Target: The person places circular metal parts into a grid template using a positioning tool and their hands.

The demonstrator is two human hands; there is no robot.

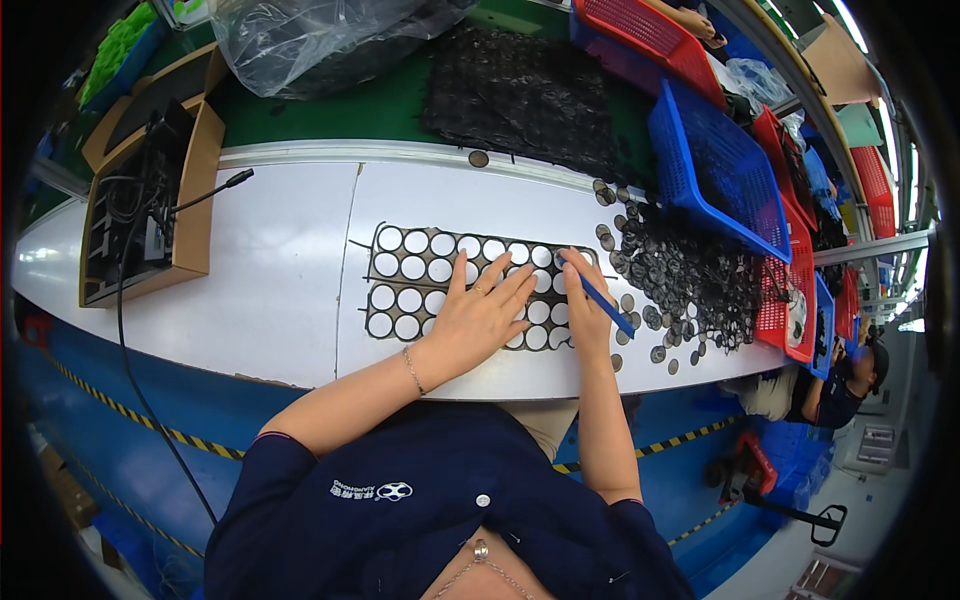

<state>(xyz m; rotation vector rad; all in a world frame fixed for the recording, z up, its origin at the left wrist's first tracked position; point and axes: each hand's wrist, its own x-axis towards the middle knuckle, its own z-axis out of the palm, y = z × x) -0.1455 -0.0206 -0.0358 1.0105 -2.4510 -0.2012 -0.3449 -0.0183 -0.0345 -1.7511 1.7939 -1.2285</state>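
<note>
A thin black sheet with rows of round holes (384, 298) lies flat on the white table, white showing through the holes. My left hand (475, 315) rests on its middle with the fingers spread and the palm down. At the sheet's right end my right hand (588, 305) grips a slim blue stick-like tool (612, 308), which slants across the hand. The tool's far end is by my fingertips at the sheet's upper right; its exact kind does not show. Just to the right, many loose dark round discs (652, 318) are scattered on the table.
A heap of black perforated pieces (700, 275) lies right of the discs, beside blue (690, 195) and red baskets (772, 310). More black sheets (520, 100) lie on the green surface behind. On the left stands a cardboard box (190, 200) with cables. A co-worker (840, 395) is at far right.
</note>
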